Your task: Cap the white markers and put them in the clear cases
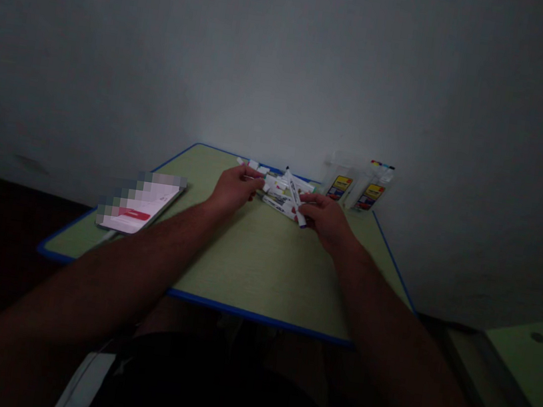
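My right hand [326, 219] is closed round a white marker [294, 188], which tilts up and to the left with a dark tip at its upper end. Across from it, my left hand [237, 186] has its fingers pinched together at the left side of a loose pile of markers [279, 192]. A white marker end [266, 188] shows at those fingertips; the rest is partly hidden by the hand. The pile lies on the pale green table [243, 260] toward its far edge, its pieces overlapping.
Two clear plastic marker cases [339, 185] [371, 192] with yellow labels stand at the back right; the right one has coloured caps at its top. A lit tablet [143, 204] lies at the left. A grey wall [291, 65] rises behind the blue-edged table.
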### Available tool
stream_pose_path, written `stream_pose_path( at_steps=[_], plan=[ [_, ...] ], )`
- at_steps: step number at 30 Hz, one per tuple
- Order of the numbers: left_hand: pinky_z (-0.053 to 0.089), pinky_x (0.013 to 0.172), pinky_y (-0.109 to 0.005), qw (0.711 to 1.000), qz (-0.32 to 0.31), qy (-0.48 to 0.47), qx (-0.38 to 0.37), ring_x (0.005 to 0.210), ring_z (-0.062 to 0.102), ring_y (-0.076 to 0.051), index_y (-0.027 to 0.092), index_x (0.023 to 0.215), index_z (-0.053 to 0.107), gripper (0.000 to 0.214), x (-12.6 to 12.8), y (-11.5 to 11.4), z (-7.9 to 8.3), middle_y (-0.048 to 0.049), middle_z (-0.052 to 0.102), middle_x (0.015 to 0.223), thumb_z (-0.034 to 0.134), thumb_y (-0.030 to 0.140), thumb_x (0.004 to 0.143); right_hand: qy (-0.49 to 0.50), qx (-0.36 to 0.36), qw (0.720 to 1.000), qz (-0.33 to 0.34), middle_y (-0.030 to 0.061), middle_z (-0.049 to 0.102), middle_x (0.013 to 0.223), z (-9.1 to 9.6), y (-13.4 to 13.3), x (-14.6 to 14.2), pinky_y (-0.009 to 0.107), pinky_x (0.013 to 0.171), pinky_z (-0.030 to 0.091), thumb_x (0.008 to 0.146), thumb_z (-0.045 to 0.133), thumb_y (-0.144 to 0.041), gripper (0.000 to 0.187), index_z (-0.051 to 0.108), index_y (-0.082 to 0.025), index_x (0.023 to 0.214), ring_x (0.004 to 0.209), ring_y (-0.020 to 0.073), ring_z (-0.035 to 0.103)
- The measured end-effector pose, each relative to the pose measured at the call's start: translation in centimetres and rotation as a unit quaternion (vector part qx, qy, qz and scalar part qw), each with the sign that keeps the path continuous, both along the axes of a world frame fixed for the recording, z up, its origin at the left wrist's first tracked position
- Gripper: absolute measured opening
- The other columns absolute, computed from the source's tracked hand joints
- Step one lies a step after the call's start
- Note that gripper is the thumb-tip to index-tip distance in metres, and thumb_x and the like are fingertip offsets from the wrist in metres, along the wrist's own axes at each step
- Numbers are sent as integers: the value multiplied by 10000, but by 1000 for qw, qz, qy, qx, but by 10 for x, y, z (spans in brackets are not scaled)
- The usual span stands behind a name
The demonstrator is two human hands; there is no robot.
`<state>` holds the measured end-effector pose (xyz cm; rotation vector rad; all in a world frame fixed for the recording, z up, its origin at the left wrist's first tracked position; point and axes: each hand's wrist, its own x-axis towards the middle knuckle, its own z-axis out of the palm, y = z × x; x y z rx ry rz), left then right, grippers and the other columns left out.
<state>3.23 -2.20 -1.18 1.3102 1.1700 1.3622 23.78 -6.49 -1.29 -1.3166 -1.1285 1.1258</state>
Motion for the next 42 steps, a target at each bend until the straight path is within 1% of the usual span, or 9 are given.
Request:
stream_pose_path(
  at_steps=[6,10,14,18,22,27,36,42],
  plan=[
    [431,513,-258,1000,1,-2,6,513,520,-94,157,785,668,93,0,0,-1,2,622,651,727,134,716,5,3,1000,-1,-2,705,692,0,0,-1,208,496,513,664,694,-54,217,692,-168,849,535,103,625],
    [433,511,-252,1000,1,-26,-6,514,522,-99,164,787,663,110,0,2,-1,9,619,645,719,132,698,2,9,1000,2,3,716,710,0,0,-1,204,497,509,656,702,-63,223,704,-170,852,549,104,631],
    [428,515,-237,998,-6,-64,-21,523,523,-95,172,851,686,143,-1,2,-1,1,648,684,709,160,711,-17,12,1000,-7,5,719,711,-1,1,2,202,505,499,646,713,-82,240,720,-169,870,564,105,626],
    [428,520,-227,996,-4,-79,-37,521,514,-91,171,886,699,159,-1,1,1,-8,661,697,698,165,728,-15,15,1000,1,6,723,716,-2,2,4,197,501,484,651,725,-108,260,734,-173,903,561,102,612],
    [416,511,-221,994,-7,-96,-45,520,503,-90,163,842,690,107,-1,0,3,-19,660,700,706,165,737,-4,10,1000,0,11,713,706,-2,2,4,195,486,480,654,728,-94,236,739,-167,878,547,98,596],
    [407,506,-224,993,-11,-102,-54,508,484,-83,151,799,682,43,-1,0,5,-21,646,685,701,164,762,3,9,1000,7,27,720,747,-2,2,3,203,477,498,688,726,-99,205,742,-162,882,558,98,600],
    [405,494,-234,993,-18,-105,-54,503,476,-81,148,773,682,26,-2,0,4,-14,627,678,699,166,781,7,11,1000,13,42,726,794,0,0,2,208,473,509,729,737,-92,167,722,-158,882,572,98,612],
    [406,493,-236,993,-17,-103,-55,509,476,-82,156,746,666,37,-2,0,4,-21,632,681,700,157,759,48,6,998,29,12,691,741,4,-3,1,221,486,526,774,735,-104,233,701,-181,991,541,94,591]
  ],
)
